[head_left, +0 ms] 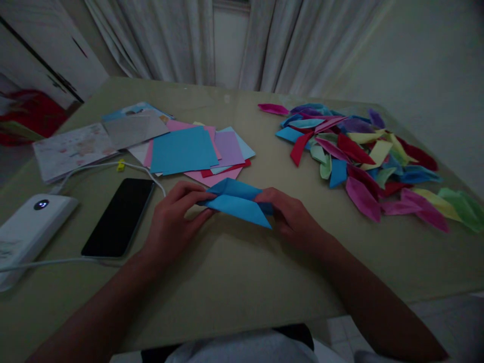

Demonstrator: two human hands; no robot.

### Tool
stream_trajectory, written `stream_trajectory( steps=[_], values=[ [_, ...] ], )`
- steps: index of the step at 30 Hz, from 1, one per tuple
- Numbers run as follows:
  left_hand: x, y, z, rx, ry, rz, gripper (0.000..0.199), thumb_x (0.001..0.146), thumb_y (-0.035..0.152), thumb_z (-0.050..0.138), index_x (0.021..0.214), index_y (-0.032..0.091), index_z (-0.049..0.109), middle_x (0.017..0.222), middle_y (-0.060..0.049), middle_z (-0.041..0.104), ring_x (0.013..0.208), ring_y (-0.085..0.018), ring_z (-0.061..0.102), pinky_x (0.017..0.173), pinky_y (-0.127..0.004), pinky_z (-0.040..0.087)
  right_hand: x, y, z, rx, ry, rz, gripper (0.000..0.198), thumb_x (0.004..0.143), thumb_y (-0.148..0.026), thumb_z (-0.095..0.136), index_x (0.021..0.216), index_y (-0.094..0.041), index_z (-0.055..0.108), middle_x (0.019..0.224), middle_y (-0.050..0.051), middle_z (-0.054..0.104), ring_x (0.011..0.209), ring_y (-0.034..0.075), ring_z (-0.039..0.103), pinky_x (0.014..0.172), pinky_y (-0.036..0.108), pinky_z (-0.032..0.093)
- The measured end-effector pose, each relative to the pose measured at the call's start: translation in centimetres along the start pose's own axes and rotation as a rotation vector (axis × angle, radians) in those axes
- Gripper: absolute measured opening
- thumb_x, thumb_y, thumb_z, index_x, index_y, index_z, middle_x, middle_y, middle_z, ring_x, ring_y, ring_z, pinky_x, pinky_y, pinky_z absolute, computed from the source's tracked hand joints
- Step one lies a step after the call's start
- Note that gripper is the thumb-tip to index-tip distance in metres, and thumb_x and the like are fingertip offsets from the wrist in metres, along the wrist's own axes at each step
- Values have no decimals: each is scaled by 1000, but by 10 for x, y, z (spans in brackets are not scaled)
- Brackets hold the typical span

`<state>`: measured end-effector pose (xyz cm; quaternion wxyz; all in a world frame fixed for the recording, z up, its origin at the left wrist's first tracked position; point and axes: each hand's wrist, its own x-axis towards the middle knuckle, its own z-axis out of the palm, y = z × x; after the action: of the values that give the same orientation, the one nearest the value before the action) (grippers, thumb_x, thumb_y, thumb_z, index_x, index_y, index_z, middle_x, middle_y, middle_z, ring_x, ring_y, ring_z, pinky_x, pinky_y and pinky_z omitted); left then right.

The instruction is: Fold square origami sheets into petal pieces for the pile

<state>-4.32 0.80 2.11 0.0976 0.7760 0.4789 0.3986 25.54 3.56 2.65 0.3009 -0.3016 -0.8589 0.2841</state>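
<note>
Gripping the left end of a folded blue paper (238, 205) between thumb and fingers, the left hand (170, 214) faces the right hand (293, 214), which pinches the opposite end. The paper is held above the desk (242, 292), between its near edge and its middle, with a slanted flap toward the near edge. Just beyond it, loose coloured sheets overlap, a blue square sheet (183, 151) on top. Left of the left hand lies a dark-screened phone (119, 217); farther out, by the desk's left edge, sits a white power bank (34, 232) with a white cable (93, 165). A patterned packet (75, 148) lies toward the far left corner. Many folded paper pieces (355, 151) heap along the right edge, reaching toward the far right corner. Curtains (170, 40) hang past the far edge.
</note>
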Motion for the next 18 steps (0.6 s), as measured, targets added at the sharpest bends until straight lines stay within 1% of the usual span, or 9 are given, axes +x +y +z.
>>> stream_trajectory(
  steps=[3,5,6,7,8,10,13,16,18],
  values=[
    [0,0,0,63,60,8,17,96,21,78,113,20,78,110,-6,71,99,-21,72,85,-32,61,-2,-1,1,47,27,26,71,87,3,52,150,-30,50,142,11,64,120,24,70,98,39,59],
    [-1,0,0,83,66,16,17,96,21,79,113,19,79,110,-6,71,99,-21,72,85,-32,61,-4,-3,2,91,77,53,80,86,-3,60,158,-31,40,151,13,56,116,24,70,93,37,61],
    [-1,-1,1,88,64,21,17,96,21,79,113,19,79,109,-7,71,98,-20,72,84,-32,61,-4,-5,3,110,105,67,80,86,-6,64,158,-31,39,151,13,54,114,24,70,92,37,62],
    [-1,-1,1,92,64,28,17,96,20,79,113,18,80,109,-7,71,97,-20,72,84,-31,61,-3,-6,3,121,130,79,76,87,-11,69,155,-30,42,148,13,56,111,24,71,91,37,62],
    [-1,-1,2,96,63,36,16,96,19,79,112,18,80,108,-7,71,96,-20,72,83,-31,61,-3,-7,3,123,150,90,68,88,-16,73,150,-29,47,141,12,60,107,24,71,90,36,62],
    [-2,-1,3,103,74,58,16,96,19,79,112,18,81,106,-6,71,94,-19,72,81,-29,60,0,-8,2,100,177,120,47,92,-27,79,134,-25,58,123,9,68,99,22,71,86,34,62],
    [-3,0,5,98,72,94,18,97,23,80,114,19,81,105,-6,71,90,-17,72,77,-27,60,4,-7,3,27,224,160,24,99,-36,77,114,-21,67,103,6,73,87,19,70,80,31,59],
    [-4,2,5,67,45,108,20,100,26,77,119,22,80,106,-6,72,90,-18,72,76,-28,60,6,-5,4,-8,258,179,19,103,-38,73,107,-20,70,97,5,74,82,17,69,77,29,58],
    [-4,2,4,53,29,96,19,102,27,75,119,24,80,107,-6,71,92,-18,72,77,-29,61,5,-4,4,1,278,173,23,100,-39,78,110,-19,71,98,5,75,81,17,70,76,29,59]
  ],
)
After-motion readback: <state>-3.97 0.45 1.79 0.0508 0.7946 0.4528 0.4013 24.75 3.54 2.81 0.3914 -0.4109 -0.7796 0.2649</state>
